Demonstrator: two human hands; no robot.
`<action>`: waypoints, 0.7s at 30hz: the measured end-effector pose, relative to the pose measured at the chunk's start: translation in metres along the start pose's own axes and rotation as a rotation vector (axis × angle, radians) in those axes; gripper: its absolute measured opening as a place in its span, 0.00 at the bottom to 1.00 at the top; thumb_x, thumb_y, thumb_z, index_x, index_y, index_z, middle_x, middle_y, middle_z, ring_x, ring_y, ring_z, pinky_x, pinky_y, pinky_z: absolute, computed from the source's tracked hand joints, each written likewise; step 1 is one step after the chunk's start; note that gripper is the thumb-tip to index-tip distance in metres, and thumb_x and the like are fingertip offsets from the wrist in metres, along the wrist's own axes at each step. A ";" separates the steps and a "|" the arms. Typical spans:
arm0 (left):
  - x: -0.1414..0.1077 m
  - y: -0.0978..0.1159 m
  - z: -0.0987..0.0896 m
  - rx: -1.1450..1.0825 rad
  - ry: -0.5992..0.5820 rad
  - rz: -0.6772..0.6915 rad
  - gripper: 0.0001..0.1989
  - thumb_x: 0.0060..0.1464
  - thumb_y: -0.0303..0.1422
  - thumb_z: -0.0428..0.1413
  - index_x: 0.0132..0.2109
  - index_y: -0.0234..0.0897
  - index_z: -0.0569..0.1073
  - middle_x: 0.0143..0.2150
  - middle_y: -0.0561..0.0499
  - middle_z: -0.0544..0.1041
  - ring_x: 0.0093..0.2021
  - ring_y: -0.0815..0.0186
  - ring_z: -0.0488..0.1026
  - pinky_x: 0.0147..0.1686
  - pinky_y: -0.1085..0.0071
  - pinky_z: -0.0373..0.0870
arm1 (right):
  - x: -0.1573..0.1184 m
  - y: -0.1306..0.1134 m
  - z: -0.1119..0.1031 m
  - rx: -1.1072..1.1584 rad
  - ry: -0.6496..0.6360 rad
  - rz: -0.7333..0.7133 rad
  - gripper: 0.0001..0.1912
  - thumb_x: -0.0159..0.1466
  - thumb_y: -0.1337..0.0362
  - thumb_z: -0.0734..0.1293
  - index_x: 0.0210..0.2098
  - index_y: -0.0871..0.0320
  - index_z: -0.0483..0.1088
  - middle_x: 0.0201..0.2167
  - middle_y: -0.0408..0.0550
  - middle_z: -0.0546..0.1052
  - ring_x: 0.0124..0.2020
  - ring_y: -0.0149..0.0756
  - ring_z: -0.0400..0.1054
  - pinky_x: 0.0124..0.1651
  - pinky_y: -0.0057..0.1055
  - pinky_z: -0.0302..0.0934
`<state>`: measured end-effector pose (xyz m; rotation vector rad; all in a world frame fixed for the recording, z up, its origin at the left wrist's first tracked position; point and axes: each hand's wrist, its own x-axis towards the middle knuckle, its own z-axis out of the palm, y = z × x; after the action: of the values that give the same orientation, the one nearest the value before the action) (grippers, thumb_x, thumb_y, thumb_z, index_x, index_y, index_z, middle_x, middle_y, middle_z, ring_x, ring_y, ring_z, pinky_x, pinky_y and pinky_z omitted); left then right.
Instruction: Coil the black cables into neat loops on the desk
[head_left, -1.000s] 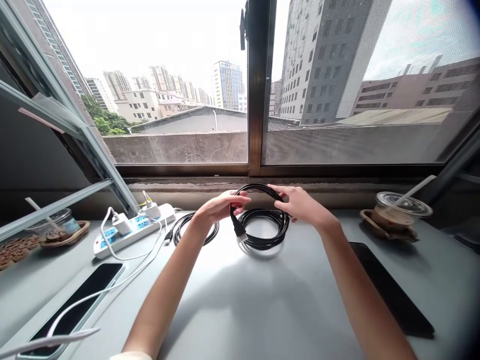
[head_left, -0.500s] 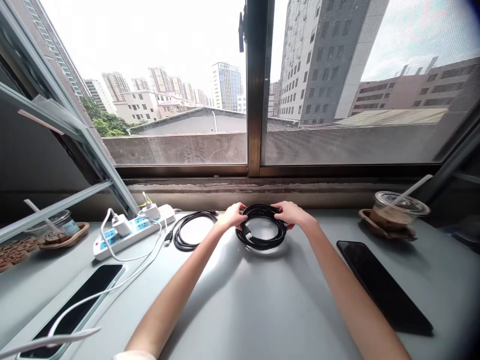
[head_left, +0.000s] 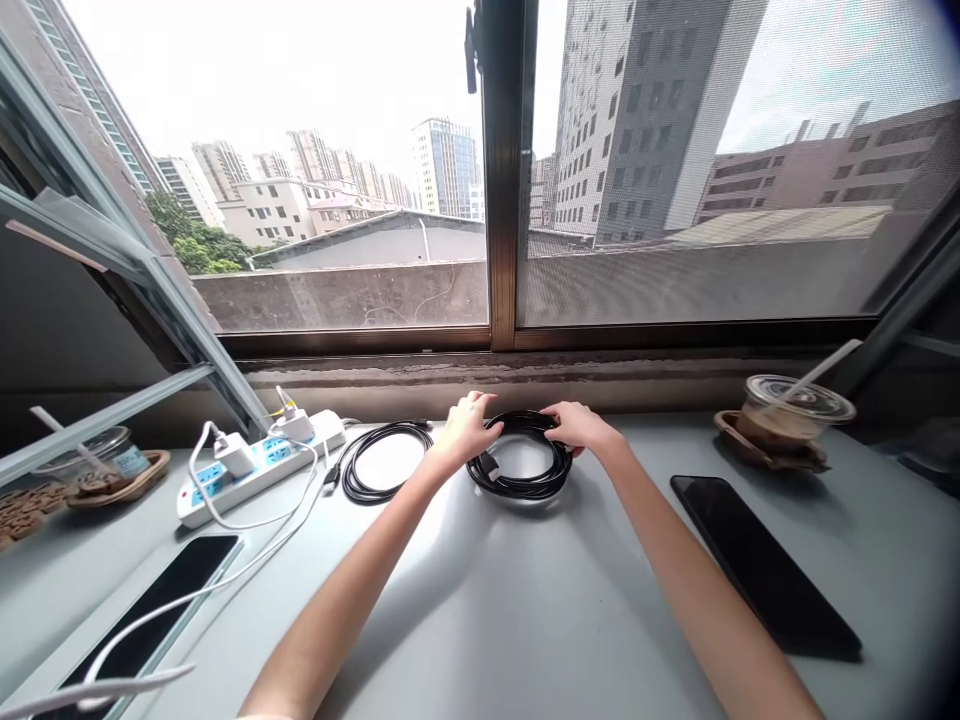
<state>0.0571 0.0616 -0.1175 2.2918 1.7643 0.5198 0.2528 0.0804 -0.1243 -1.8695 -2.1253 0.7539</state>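
A thick coil of black cable (head_left: 525,487) lies near the back of the grey table (head_left: 525,600), its plug showing at the coil's left side. My left hand (head_left: 466,430) is at the coil's upper left, thumb and fingers apart. At the upper right of the coil, my right hand (head_left: 579,427) grips the cable between thumb and fingers. A second, thinner coil of black cable (head_left: 367,492) rests to the left, with its connector beside the power strip.
On the left are a white power strip (head_left: 262,470) with adapters and white cords, a phone (head_left: 150,610) and a cup (head_left: 116,455) in a holder. To the right lie a black phone (head_left: 765,565) and an iced drink (head_left: 795,410) in a holder. A window spans the back.
My left hand has let go of the thick coil, its fingers spreading and rising slightly. My right hand stays on the coil. The whole view has shifted a little.
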 end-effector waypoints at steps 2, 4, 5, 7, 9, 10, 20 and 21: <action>-0.001 0.004 0.002 0.016 -0.036 0.054 0.27 0.57 0.37 0.51 0.62 0.35 0.60 0.65 0.42 0.58 0.64 0.57 0.54 0.62 0.63 0.51 | -0.002 -0.002 -0.001 -0.018 0.010 0.002 0.25 0.54 0.68 0.65 0.52 0.53 0.70 0.36 0.46 0.77 0.23 0.29 0.71 0.28 0.24 0.66; 0.000 0.004 0.006 0.033 -0.083 0.089 0.28 0.57 0.38 0.50 0.63 0.35 0.58 0.67 0.43 0.54 0.67 0.57 0.48 0.63 0.64 0.48 | -0.004 -0.005 -0.004 -0.042 0.026 0.005 0.24 0.56 0.67 0.64 0.52 0.54 0.70 0.38 0.48 0.77 0.22 0.29 0.71 0.30 0.25 0.66; 0.001 0.003 0.010 0.042 -0.107 0.098 0.28 0.57 0.38 0.50 0.63 0.34 0.58 0.67 0.42 0.53 0.67 0.56 0.47 0.64 0.63 0.47 | -0.006 -0.006 -0.005 -0.054 0.034 0.004 0.24 0.56 0.66 0.64 0.52 0.54 0.70 0.39 0.48 0.77 0.23 0.29 0.72 0.30 0.26 0.66; 0.003 -0.001 0.017 0.060 -0.143 0.093 0.29 0.57 0.36 0.50 0.64 0.32 0.57 0.67 0.40 0.53 0.67 0.54 0.47 0.63 0.61 0.48 | -0.007 -0.008 -0.007 -0.075 0.048 -0.002 0.24 0.56 0.67 0.64 0.52 0.54 0.70 0.40 0.48 0.77 0.24 0.30 0.72 0.33 0.26 0.65; 0.005 -0.007 0.024 0.075 -0.152 0.066 0.30 0.56 0.31 0.51 0.64 0.30 0.56 0.66 0.36 0.54 0.65 0.53 0.53 0.62 0.61 0.52 | -0.007 -0.008 -0.009 -0.093 0.063 -0.012 0.24 0.54 0.69 0.65 0.51 0.53 0.71 0.41 0.46 0.77 0.29 0.31 0.73 0.36 0.25 0.65; 0.006 -0.010 0.028 0.079 -0.147 0.049 0.30 0.55 0.28 0.50 0.64 0.30 0.56 0.66 0.36 0.56 0.64 0.53 0.56 0.60 0.61 0.54 | -0.007 -0.008 -0.009 -0.101 0.073 -0.019 0.24 0.53 0.69 0.65 0.50 0.52 0.72 0.42 0.45 0.77 0.32 0.32 0.73 0.38 0.25 0.64; 0.012 -0.018 0.033 0.118 -0.031 -0.040 0.26 0.46 0.22 0.52 0.55 0.39 0.68 0.52 0.45 0.74 0.54 0.58 0.69 0.50 0.67 0.66 | 0.002 -0.006 0.001 -0.156 0.140 -0.067 0.23 0.53 0.67 0.69 0.49 0.57 0.70 0.44 0.48 0.75 0.45 0.38 0.69 0.48 0.36 0.60; 0.011 -0.017 0.032 0.125 -0.025 -0.046 0.26 0.47 0.23 0.52 0.55 0.38 0.68 0.51 0.45 0.75 0.53 0.57 0.70 0.50 0.66 0.67 | 0.002 -0.005 0.000 -0.155 0.149 -0.069 0.23 0.53 0.67 0.69 0.49 0.55 0.71 0.43 0.47 0.76 0.44 0.37 0.69 0.46 0.34 0.60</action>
<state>0.0570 0.0785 -0.1510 2.3220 1.8822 0.3816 0.2477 0.0824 -0.1223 -1.8504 -2.1952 0.4319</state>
